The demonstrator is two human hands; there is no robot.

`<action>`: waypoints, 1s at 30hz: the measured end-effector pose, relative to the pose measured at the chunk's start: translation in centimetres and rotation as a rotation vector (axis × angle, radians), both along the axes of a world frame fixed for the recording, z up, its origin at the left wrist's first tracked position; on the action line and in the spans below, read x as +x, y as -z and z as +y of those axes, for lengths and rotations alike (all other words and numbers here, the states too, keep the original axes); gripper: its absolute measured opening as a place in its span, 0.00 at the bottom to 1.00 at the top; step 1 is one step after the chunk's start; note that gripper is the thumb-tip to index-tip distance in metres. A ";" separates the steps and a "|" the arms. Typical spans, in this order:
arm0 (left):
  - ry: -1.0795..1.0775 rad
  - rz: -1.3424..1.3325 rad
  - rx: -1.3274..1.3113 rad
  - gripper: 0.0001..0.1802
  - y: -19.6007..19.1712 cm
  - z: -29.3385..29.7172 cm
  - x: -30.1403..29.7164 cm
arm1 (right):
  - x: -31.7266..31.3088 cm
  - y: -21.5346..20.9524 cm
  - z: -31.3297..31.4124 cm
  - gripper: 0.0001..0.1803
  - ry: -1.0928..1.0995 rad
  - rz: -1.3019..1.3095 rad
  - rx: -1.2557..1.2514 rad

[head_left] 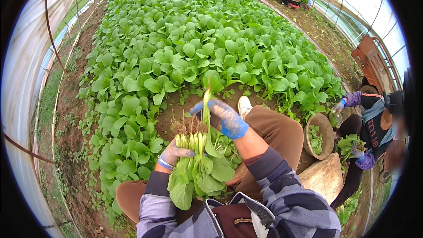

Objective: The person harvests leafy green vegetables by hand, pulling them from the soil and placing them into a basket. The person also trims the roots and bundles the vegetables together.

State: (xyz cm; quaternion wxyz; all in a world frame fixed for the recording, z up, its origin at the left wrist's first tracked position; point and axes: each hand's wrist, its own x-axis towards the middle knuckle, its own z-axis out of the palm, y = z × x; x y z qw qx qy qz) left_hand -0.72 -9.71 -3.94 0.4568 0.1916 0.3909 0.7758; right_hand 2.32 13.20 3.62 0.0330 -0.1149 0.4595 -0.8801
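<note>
In my gloved left hand point(173, 154) is a bunch of leafy greens point(200, 174), roots up and broad leaves hanging down. The fingers are closed around its pale stems, and brown roots stick out above them. My right hand point(227, 119), in a blue-palmed glove, is just above and to the right of the bunch. Its fingers pinch a single leafy green plant point(206, 113), held upright with its pale root end at the top and its leaf hanging beside the bunch. Loose green leaves lie below my right wrist, partly hidden by my arm.
A dense bed of greens point(189, 48) spreads ahead and to the left. On the right are a round basket point(307, 145) with leaves inside and a pale, worn slab-like object point(324, 177). Close by, a co-worker point(372, 128) holds greens. Two people crouch far off; a reddish-brown crate point(371, 64) stands right.
</note>
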 end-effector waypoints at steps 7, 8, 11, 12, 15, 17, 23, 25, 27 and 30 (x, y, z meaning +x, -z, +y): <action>-0.281 0.038 0.063 0.26 -3.4 0.4 -0.5 | 1.8 2.4 -3.0 0.21 0.216 -0.160 0.097; -0.354 0.030 0.023 0.23 -2.8 0.7 -0.5 | 2.5 2.5 -3.8 0.20 0.221 -0.249 0.106; -0.585 -0.051 0.011 0.14 1.2 0.1 -0.2 | 2.3 2.5 -6.6 0.18 0.379 -0.084 0.515; -0.584 0.109 -0.070 0.15 0.7 0.5 -0.2 | 1.9 3.1 -6.7 0.18 0.400 -0.055 0.545; -0.561 -0.100 -0.047 0.21 1.8 0.0 -0.4 | 0.9 4.4 -7.7 0.18 0.476 0.088 0.702; -0.585 -0.242 -0.077 0.22 -1.1 0.2 0.5 | 0.6 5.2 -7.8 0.19 0.494 0.090 0.782; -0.495 -0.301 -0.085 0.27 -0.8 -0.3 0.8 | 0.7 7.7 -9.1 0.22 0.366 -0.069 0.646; -0.510 -0.335 -0.027 0.28 -0.5 -0.7 0.0 | 0.4 7.3 -9.4 0.23 0.299 -0.159 0.572; -0.545 -0.306 -0.026 0.30 0.1 -1.3 -0.8 | -0.9 6.8 -8.4 0.24 0.119 -0.263 0.435; -0.531 -0.216 0.030 0.28 -0.4 -4.3 -2.3 | -5.6 5.4 -7.5 0.33 0.049 -0.343 0.257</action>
